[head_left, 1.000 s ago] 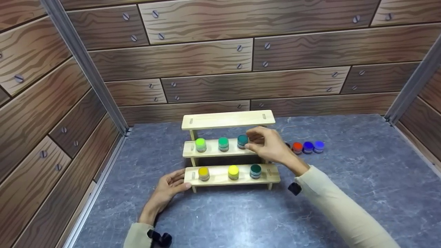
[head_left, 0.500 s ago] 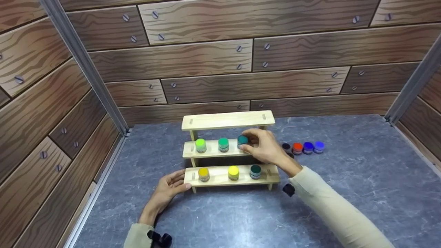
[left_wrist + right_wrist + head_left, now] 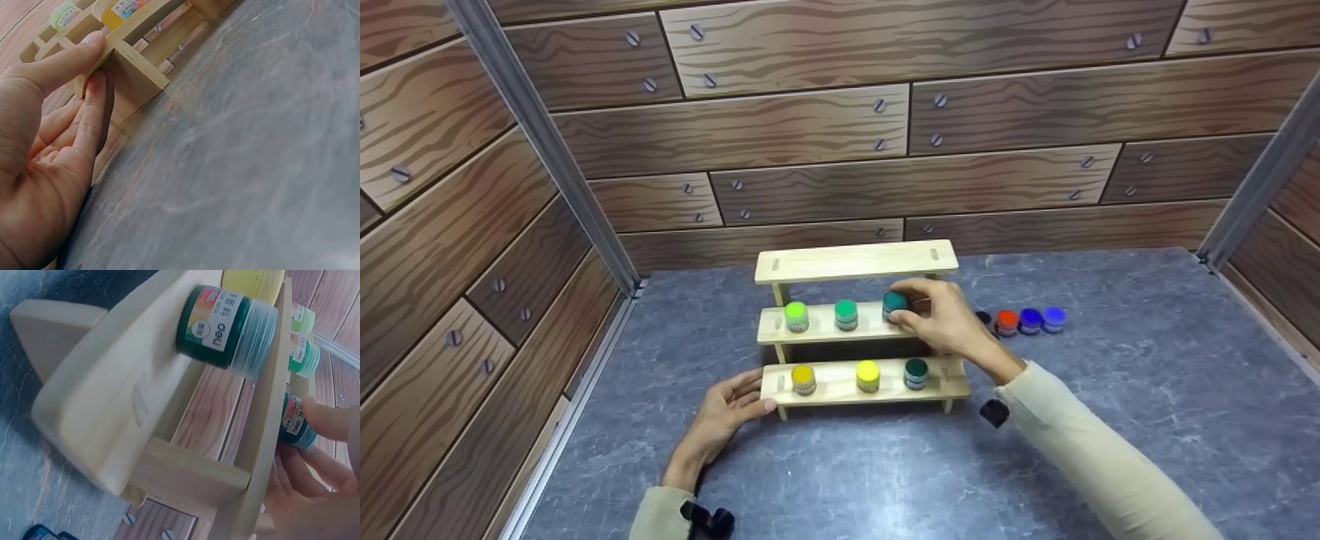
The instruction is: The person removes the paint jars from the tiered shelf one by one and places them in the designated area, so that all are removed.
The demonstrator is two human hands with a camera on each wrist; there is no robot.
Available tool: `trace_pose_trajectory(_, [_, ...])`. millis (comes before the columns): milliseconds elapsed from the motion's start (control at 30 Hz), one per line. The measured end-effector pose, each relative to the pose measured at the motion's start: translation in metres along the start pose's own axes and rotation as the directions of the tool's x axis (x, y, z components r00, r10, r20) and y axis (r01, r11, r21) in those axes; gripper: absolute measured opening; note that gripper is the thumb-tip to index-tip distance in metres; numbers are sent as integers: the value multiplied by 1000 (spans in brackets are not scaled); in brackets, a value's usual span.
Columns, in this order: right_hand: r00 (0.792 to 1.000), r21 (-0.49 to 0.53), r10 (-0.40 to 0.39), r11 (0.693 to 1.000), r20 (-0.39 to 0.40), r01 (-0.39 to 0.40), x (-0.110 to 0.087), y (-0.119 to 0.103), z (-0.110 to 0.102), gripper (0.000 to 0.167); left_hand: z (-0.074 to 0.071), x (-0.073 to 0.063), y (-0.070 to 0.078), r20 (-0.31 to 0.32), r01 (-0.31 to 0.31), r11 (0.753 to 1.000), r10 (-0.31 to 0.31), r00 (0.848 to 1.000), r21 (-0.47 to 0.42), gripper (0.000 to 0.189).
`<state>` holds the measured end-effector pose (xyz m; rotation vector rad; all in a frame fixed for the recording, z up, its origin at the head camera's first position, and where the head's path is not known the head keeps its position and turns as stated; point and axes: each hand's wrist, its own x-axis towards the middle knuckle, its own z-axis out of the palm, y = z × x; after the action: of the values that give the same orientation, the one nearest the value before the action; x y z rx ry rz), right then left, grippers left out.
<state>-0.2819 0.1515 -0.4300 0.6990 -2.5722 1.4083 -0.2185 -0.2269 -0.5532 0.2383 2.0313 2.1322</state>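
Observation:
A three-tier wooden display rack (image 3: 855, 261) stands before me. My left hand (image 3: 720, 412) pinches the left end of its lowest shelf, thumb on top and fingers underneath, as the left wrist view shows. With thumb and fingers my right hand (image 3: 949, 321) grips a teal paint jar (image 3: 893, 301) upright at the right part of the middle shelf. Light green (image 3: 796, 316) and mid green paint jars (image 3: 846, 314) share that shelf. The lowest shelf bears an amber jar (image 3: 803, 379), a yellow jar (image 3: 868, 376) and a dark green jar (image 3: 916, 373); the latter looms large in the right wrist view.
Right of the rack, on the grey marbled tabletop (image 3: 1147, 390), stand a red paint jar (image 3: 1006, 322), two blue ones (image 3: 1031, 321) and a black one (image 3: 983, 320) partly behind my right hand. Wood-patterned walls (image 3: 810, 127) enclose the back and sides.
The right hand first shifted slightly left along the middle shelf, then a little right, and the teal jar has moved slightly right with it. The left hand and rack have stayed put.

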Motion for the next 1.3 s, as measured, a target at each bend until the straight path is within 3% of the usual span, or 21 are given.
trace_pose_trajectory(433, [1000, 9, -2, 1000, -12, 2, -13, 13, -23, 42, -1, -2, -2, 1, 6, 1000, -6, 1000, 6, 80])
trace_pose_trajectory(833, [999, -69, 8, 998, -42, -11, -26, 26, -45, 43, 0, -2, -1, -16, 11, 1000, -11, 1000, 12, 79])
trace_pose_trajectory(1300, [996, -128, 40, 990, -86, -50, -40, 40, -76, 41, 0, -1, 0, 7, 3, 1000, -3, 1000, -8, 79])
